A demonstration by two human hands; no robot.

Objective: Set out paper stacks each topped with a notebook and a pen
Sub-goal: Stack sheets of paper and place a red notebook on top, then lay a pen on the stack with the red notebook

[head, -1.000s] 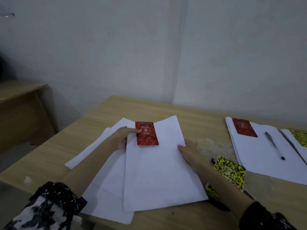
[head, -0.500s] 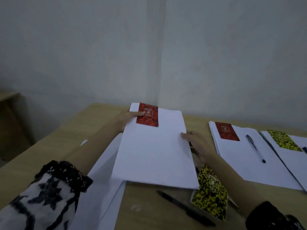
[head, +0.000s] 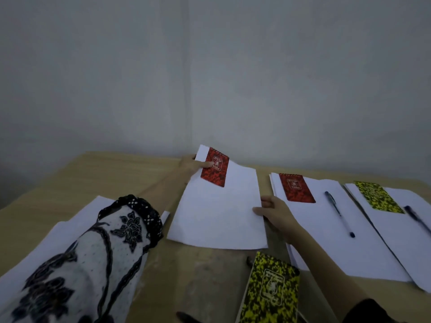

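Note:
Both hands hold a white paper stack [head: 219, 213] lifted and tilted over the middle of the wooden table [head: 130, 180]. My left hand [head: 192, 164] grips its far left corner, thumb pressing a red notebook [head: 215, 167] onto the top. My right hand [head: 275, 212] grips the stack's right edge. To the right lies a second paper stack [head: 331, 234] with a red notebook [head: 296, 188] and a blue pen [head: 339, 213]. Farther right a third stack [head: 410, 241] carries a yellow notebook [head: 377, 200] and a pen [head: 417, 220].
A loose yellow notebook [head: 271, 290] lies at the near edge, with a dark pen [head: 189, 317] partly visible at the bottom. More loose white sheets [head: 60, 236] lie at the left under my left sleeve. A grey wall stands right behind the table.
Both hands have carried the paper stack with the red notebook away from me and rightward, closer to the stack with the red notebook. The view has shifted right.

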